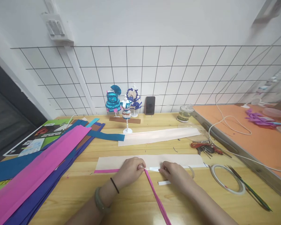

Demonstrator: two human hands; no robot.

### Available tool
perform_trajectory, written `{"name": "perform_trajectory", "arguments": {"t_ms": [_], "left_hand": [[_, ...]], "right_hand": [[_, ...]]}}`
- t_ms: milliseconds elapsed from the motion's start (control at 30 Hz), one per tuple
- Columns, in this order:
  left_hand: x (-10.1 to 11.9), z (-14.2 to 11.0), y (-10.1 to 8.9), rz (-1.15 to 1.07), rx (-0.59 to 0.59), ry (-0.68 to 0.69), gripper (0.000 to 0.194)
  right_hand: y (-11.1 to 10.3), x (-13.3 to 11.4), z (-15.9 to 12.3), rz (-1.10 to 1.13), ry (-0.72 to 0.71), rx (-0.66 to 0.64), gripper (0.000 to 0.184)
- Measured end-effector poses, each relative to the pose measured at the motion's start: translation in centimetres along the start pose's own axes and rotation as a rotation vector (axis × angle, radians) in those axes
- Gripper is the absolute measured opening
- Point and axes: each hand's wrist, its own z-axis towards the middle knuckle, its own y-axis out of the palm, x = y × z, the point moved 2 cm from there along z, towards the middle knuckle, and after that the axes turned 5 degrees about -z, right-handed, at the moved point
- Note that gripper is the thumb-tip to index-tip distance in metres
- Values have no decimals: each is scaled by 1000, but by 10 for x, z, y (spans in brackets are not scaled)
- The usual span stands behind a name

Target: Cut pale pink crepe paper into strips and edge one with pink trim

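A long cream paper strip [154, 159] lies flat in front of me. A narrow pink paper strip [156, 197] runs along the left part of its near edge, then bends toward me and off the bottom of the view. My left hand [131, 170] is closed, thumb and finger pinching the pink strip at this bend. Closed too, my right hand [175, 175] has its fingertips on a thin white tape strip [154, 169] at the same edge, a little to the right. A short white piece [164, 182] lies just below that hand.
Pink crepe paper [44, 159] and blue and purple sheets lie at left. Small dress forms [126, 114] and a phone [150, 105] stand by the wall. A tape roll [241, 187], tweezers [250, 189], keys [207, 148], a glass teapot [185, 114] and a white cable are at right.
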Motion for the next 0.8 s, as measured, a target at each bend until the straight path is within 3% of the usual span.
{"name": "perform_trajectory", "arguments": {"t_ms": [533,800], "left_hand": [[3,1,1,27,12,-11,16],[3,1,1,25,23,3,17]], "right_hand": [[-13,50,-23,-50,144,2,26],[-28,99,-35,-66,288,106,25]]}}
